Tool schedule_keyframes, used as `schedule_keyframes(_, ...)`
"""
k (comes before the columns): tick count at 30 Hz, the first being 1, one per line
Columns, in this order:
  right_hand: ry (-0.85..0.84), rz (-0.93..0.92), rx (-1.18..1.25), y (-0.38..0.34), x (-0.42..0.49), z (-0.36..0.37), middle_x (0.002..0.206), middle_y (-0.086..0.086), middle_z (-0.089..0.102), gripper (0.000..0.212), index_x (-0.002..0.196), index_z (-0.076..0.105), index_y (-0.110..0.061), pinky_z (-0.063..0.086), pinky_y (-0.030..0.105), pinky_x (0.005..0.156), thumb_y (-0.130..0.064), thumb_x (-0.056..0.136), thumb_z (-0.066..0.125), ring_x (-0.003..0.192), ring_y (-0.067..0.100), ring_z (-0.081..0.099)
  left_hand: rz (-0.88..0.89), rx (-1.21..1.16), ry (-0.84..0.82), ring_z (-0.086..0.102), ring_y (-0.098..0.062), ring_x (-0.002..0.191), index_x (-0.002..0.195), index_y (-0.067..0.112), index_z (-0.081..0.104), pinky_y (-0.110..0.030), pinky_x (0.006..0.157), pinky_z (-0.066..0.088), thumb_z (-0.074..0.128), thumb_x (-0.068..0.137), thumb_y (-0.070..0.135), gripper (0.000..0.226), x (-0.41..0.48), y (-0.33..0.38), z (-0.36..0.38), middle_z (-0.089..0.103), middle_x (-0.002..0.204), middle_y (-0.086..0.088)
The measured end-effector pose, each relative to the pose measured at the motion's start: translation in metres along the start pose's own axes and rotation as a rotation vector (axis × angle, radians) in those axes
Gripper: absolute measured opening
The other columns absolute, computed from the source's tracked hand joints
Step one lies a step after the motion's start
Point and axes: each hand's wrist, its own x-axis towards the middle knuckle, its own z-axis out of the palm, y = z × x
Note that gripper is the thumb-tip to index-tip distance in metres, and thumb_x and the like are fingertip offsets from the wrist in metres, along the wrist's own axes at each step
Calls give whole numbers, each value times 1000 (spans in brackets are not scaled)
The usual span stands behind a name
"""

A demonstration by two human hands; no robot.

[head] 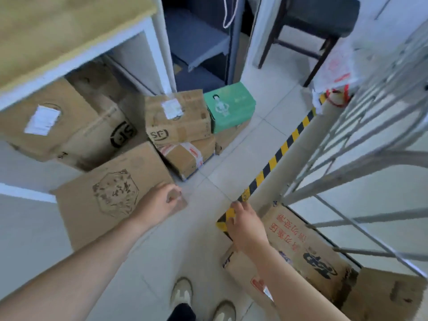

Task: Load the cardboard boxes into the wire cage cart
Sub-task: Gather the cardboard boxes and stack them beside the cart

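- Shoes [183, 295] sit at the bottom edge on the tiled floor, left of the striped post [284, 144]. The person stands between the pile and the cart, probably so each load needs only a turn.
- Head view, right hand [245, 225]: fingers straight and spread, laid at the foot of the striped post. Grip is apart and holds nothing; it looks like bracing or steadying the cart.
- Left hand [162, 202]: well left of the striped post, at the near corner of the hexagon-print box [111, 200]. Fingers are curled over that corner, but blur hides whether the grip is clamped on the cardboard or only arriving. Cannot tell.
- Hexagon-print box lies tilted on the floor, its corner turned toward the person, so it is likely the next one to lift.
- Wire cage cart [370, 126] stands right of the striped post, open side facing the pile. A red-lettered box [308, 249] lies flat inside, just behind the post's foot, so loading has begun.
- Left of and beyond the post:
  - an SF box [178, 121] rests on a taped box [187, 158];
  - a green box [231, 105] sits beside them;
  - a large box [46, 121] is tucked under the worktop [58, 31].
- Most of the pile is not yet loaded.
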Motion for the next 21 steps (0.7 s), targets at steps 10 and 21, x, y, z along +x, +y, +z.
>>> schedule_keyframes(10, -89, -189, 12, -210, 98, 1, 126, 2, 46, 32, 125, 50, -19, 50, 36, 85, -23, 93, 47, 103, 24, 54, -381, -138, 237, 60, -19, 76, 66, 19, 55, -31, 59, 46, 43, 83, 27, 22, -47, -166, -127, 59, 79, -1)
schedule_keyframes(21, -68, 142, 34, -246, 267, 166, 137, 10, 42, 55, 143, 37, -18, 46, 47, 97, -31, 91, 53, 120, 33, 47, -821, -103, 121, 42, -36, 127, 129, 13, 54, -44, 101, 38, 54, 93, 24, 37, 14, -412, -72, 46, 135, -19)
